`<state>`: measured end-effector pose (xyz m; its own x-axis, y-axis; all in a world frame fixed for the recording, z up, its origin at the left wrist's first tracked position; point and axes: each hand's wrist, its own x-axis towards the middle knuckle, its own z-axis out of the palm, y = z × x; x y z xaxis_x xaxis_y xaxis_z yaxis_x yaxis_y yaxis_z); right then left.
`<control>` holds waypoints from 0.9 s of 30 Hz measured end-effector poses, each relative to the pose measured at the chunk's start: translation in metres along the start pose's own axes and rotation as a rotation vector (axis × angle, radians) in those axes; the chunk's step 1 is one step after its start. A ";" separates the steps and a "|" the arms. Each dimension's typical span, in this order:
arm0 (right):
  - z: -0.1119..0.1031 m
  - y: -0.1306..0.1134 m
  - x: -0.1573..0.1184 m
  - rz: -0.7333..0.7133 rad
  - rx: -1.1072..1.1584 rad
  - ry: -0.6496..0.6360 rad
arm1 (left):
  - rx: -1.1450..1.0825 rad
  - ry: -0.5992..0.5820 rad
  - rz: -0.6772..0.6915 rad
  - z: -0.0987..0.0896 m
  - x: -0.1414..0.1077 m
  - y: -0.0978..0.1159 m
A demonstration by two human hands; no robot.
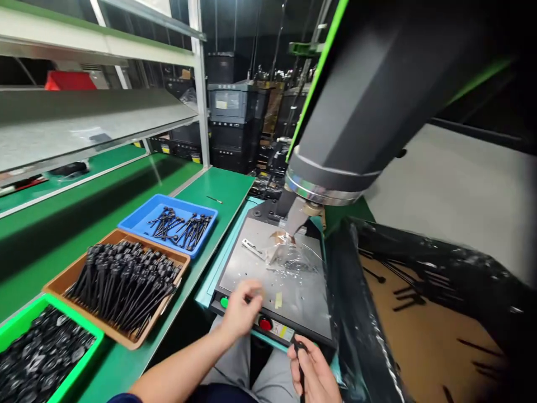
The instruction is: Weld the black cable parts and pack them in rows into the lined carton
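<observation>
My right hand [314, 372], low at the front edge of the machine, grips a black rod-shaped part with a thicker head [299, 347]; its lower end runs out of the picture. My left hand [243, 310] hovers by the front of the metal plate [260, 229], thumb and fingers curled together. Something small and dark may be between them, but I cannot make it out. On the plate stands a fixture wrapped in clear film [289, 260], under the pointed grey tip [297, 215] of the machine head. A red button [265, 324] is just below my left hand.
Left of me, a blue tray [126, 224] and a brown tray [145, 338] hold black rod parts; a green tray [98, 330] holds black round pieces. The large machine head [348, 117] leans overhead. A bag-lined box [444, 319] with more rods stands at right.
</observation>
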<state>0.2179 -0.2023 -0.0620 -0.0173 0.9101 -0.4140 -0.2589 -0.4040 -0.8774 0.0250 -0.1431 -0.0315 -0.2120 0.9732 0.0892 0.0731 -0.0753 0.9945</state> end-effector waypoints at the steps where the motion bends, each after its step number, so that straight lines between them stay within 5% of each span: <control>1: 0.000 -0.001 0.000 -0.016 0.015 0.010 | -0.008 0.101 -0.035 -0.004 0.012 -0.004; 4: 0.000 -0.001 -0.005 -0.046 0.039 0.012 | -0.031 0.318 -0.074 -0.018 0.040 -0.017; 7: 0.003 0.001 -0.010 -0.043 0.055 0.005 | -0.123 0.368 -0.218 -0.026 0.049 -0.028; 17: 0.022 0.028 -0.006 0.049 0.024 -0.164 | -0.478 -0.032 -0.688 -0.027 0.040 -0.018; 23: 0.064 0.047 0.018 0.069 -0.040 -0.347 | -0.839 -0.296 -0.646 -0.020 0.022 0.016; 27: 0.103 0.029 0.040 -0.171 -0.099 -0.333 | -0.924 -0.401 -0.592 -0.017 0.011 0.033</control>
<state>0.1100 -0.1682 -0.0792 -0.2986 0.9387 -0.1723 -0.1911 -0.2357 -0.9529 0.0080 -0.1382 0.0030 0.3596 0.8958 -0.2611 -0.7057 0.4441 0.5520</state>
